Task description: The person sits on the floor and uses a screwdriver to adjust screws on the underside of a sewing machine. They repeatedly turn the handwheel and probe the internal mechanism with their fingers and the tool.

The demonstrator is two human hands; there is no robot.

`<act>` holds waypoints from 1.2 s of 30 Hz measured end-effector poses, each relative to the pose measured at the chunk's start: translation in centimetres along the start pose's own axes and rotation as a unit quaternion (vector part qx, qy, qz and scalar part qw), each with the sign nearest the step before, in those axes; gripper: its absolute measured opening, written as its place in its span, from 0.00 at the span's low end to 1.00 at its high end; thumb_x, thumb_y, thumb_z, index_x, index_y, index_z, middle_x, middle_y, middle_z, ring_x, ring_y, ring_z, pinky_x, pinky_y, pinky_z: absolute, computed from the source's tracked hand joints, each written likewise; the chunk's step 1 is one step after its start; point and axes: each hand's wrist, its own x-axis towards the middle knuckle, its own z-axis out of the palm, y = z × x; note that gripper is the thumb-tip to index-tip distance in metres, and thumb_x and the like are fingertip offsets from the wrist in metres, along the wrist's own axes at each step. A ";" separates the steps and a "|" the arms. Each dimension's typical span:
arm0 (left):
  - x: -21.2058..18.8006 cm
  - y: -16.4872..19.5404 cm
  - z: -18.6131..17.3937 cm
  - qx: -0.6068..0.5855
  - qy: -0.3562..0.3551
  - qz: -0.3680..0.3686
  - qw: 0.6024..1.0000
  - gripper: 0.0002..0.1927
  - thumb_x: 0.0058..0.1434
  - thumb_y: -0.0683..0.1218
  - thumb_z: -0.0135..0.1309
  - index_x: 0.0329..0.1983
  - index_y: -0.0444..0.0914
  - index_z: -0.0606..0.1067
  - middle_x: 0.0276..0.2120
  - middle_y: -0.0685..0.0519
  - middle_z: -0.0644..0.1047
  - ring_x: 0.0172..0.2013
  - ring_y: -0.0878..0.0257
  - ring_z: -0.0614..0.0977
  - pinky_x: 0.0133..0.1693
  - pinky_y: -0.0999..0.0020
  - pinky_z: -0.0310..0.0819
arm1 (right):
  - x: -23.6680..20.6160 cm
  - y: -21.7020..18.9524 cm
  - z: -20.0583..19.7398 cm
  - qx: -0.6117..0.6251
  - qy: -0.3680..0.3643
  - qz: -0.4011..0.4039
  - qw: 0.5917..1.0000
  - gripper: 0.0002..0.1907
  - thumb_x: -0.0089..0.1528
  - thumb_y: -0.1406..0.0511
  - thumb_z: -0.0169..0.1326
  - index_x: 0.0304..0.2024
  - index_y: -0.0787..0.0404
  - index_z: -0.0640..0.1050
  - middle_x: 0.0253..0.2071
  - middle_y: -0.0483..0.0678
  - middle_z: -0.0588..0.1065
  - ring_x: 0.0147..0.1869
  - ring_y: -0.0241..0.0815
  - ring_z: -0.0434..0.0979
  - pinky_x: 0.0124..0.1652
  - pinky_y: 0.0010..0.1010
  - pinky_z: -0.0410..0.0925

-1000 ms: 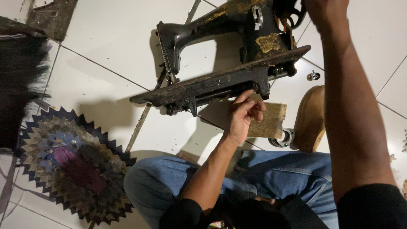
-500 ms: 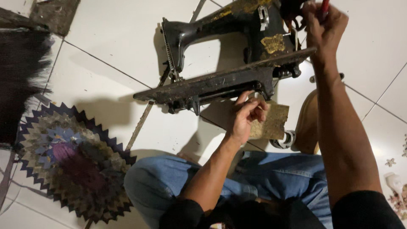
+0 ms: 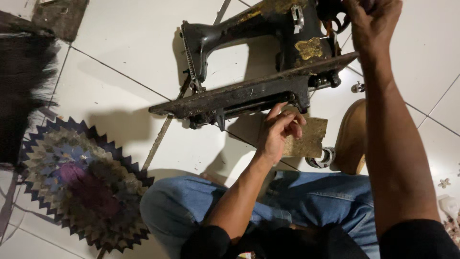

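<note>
White floor tiles (image 3: 120, 43) carry a tilted sewing machine (image 3: 249, 62). Left hand (image 3: 278, 132) curls beneath its base; right hand (image 3: 371, 21) grips the wheel end. It could tip, pinching fingers.

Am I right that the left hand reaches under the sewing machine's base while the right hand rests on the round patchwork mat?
Not quite. The left hand is under the sewing machine base, but the right hand is up at the machine's wheel end, not on the mat, which lies untouched on the floor. The head view shows it.
</note>
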 end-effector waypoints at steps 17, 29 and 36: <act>0.5 -0.9 -0.6 -0.020 -0.015 0.019 1.000 0.23 0.71 0.46 0.46 0.67 0.36 0.64 0.38 0.46 0.80 0.30 0.64 0.79 0.34 0.69 0.73 | -7.8 -6.3 -5.2 -0.085 0.000 0.076 0.993 0.12 0.76 0.64 0.56 0.46 0.68 0.71 0.34 0.48 0.73 0.33 0.34 0.74 0.32 0.24 0.65; 1.0 -0.8 -1.1 -0.006 -0.035 0.016 0.999 0.27 0.69 0.47 0.47 0.70 0.37 0.62 0.38 0.49 0.80 0.30 0.66 0.79 0.32 0.71 0.73 | -26.2 -20.2 0.0 -0.101 -0.055 0.351 0.929 0.20 0.70 0.63 0.51 0.63 0.65 0.75 0.34 0.45 0.77 0.29 0.30 0.67 0.27 0.21 0.60; 1.4 -1.3 -1.7 -0.019 -0.045 0.014 0.999 0.26 0.69 0.46 0.48 0.69 0.37 0.63 0.38 0.48 0.80 0.32 0.66 0.80 0.37 0.70 0.76 | -23.1 -20.5 2.2 -0.216 -0.060 0.233 0.946 0.18 0.71 0.64 0.53 0.62 0.64 0.78 0.37 0.49 0.77 0.33 0.33 0.70 0.32 0.25 0.65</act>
